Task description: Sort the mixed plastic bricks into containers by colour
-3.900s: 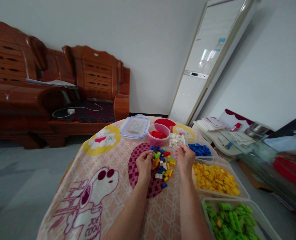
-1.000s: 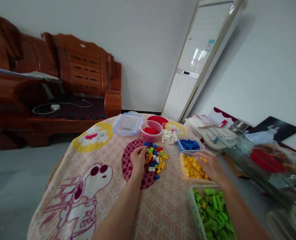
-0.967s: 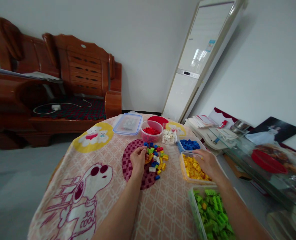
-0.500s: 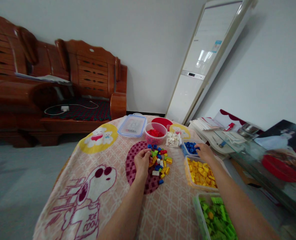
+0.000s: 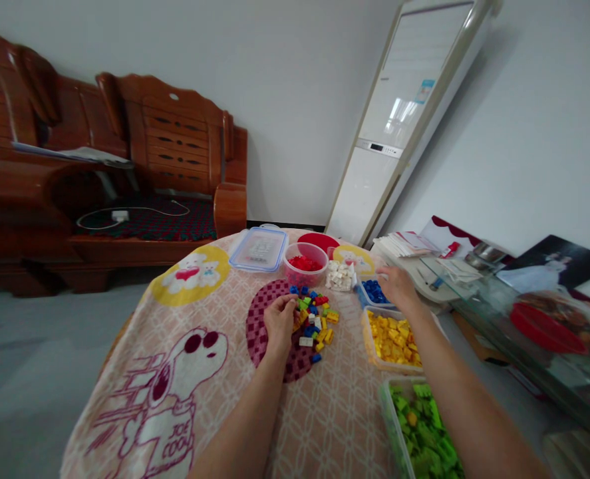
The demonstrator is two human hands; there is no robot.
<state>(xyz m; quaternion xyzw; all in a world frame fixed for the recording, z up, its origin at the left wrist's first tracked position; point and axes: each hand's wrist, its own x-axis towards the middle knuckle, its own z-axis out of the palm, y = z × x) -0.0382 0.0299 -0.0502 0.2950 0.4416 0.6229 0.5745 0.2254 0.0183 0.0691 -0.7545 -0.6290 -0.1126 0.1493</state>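
Observation:
My left hand (image 5: 279,322) is at the left edge of a mixed pile of toy building bricks (image 5: 318,322) in blue, yellow, green, red and white. Its thumb and fingertips are pinched together; whatever they hold is too small to make out. Over the far right rim of a box of blue bricks (image 5: 374,291) is my right hand (image 5: 397,287), fingers slightly apart with no brick visible in them. Nearer me, my right forearm passes above a box of yellow bricks (image 5: 393,339) and a box of green bricks (image 5: 422,426).
Behind the pile stand a pink tub (image 5: 295,274) of red bricks and a heap of white bricks (image 5: 340,275). A clear lid (image 5: 259,249) and a red lid (image 5: 319,242) lie farther back. A glass table (image 5: 499,319) with clutter is at the right.
My right hand has lifted from the blue bricks and drawn back toward the box's far rim, its fingers loosening. My left hand stays pinched beside the pile. The view has shifted slightly.

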